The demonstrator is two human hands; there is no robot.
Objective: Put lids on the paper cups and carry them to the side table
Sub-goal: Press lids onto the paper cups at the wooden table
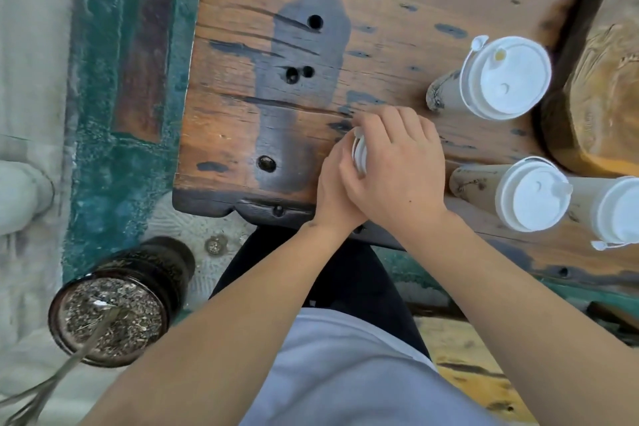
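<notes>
Both hands meet over a paper cup near the front edge of the wooden table (pixel 242 114). My right hand (pixel 394 162) lies flat on top of its white lid (pixel 359 152), of which only a thin edge shows. My left hand (pixel 333 183) wraps the cup's side from the left; the cup body is hidden. Three lidded paper cups stand to the right: one further back (pixel 501 78), one near the front (pixel 532 194), and one cut by the right frame edge (pixel 619 211).
A large rough wooden block (pixel 601 79) sits at the table's right. Several round holes dot the tabletop's left half. On the floor at lower left stands a dark pot (pixel 110 308) filled with gravel and a dry stem. A teal rug borders the table.
</notes>
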